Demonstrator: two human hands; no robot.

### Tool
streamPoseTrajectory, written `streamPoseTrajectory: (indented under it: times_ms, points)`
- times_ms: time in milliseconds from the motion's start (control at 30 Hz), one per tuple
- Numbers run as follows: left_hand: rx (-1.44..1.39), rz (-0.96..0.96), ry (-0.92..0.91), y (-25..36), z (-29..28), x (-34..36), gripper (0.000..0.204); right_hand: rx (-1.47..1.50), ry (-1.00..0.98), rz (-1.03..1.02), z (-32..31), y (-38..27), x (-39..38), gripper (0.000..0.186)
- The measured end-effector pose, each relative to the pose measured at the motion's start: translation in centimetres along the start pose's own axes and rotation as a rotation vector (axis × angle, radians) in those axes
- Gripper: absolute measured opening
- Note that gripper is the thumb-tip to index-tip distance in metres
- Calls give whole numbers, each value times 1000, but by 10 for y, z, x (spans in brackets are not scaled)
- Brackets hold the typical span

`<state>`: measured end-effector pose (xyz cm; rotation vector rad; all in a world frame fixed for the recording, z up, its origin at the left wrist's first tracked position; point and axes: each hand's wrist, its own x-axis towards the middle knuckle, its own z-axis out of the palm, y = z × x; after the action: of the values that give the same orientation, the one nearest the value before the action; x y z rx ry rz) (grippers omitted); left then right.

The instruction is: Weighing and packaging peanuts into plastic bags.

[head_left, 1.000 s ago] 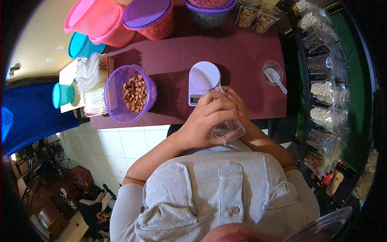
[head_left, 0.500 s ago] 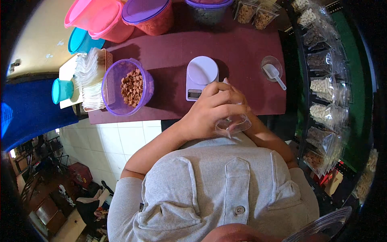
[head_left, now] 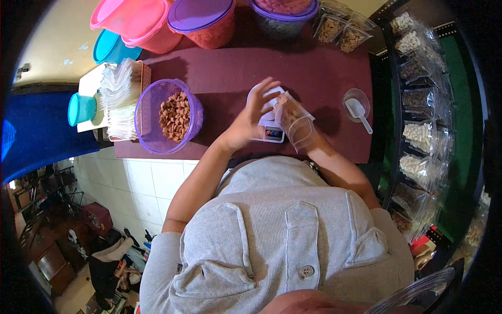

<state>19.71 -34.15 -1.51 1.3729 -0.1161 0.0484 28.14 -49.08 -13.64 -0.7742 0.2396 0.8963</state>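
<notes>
My left hand is over the white kitchen scale, its fingers spread and holding nothing. The scale's buttons show at its near end, while the hand and a clear plastic pouch cover much of its platform. That pouch is in my right hand, which is seen partly through the plastic; I see no food in the pouch. To the left stands an uncovered purple tub with brown pillow-shaped snack pieces in it. A clear cup with a white scoop stands to the right.
Lidded tubs, pink and purple-topped, line the maroon table's back. A basket of flat plastic bags sits at the left. Filled snack pouches lie at the back right; more pouches hang on a rack beyond the table.
My hands were together around the pouch near my body. Now the left has come off it and spread out over the scale, and the right has carried the pouch slightly forward.
</notes>
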Motion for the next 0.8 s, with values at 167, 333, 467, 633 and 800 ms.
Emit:
streamPoseTrajectory:
  times_ms: [167,333,467,633,800]
  points:
    - [-139,-569,574,-68,-10,8,39,-20,41,17,-4,7,21,27]
    - [287,-461,570,-109,6,14,32,-180,93,-43,-6,13,29,30]
    - [190,-569,560,-111,7,16,33,-138,122,-42,-27,25,39,17]
    - [454,-482,408,-139,-5,3,35,-135,167,-71,-16,25,29,19]
    - [661,-400,270,-158,-12,0,38,-6,127,31,-37,34,39,23]
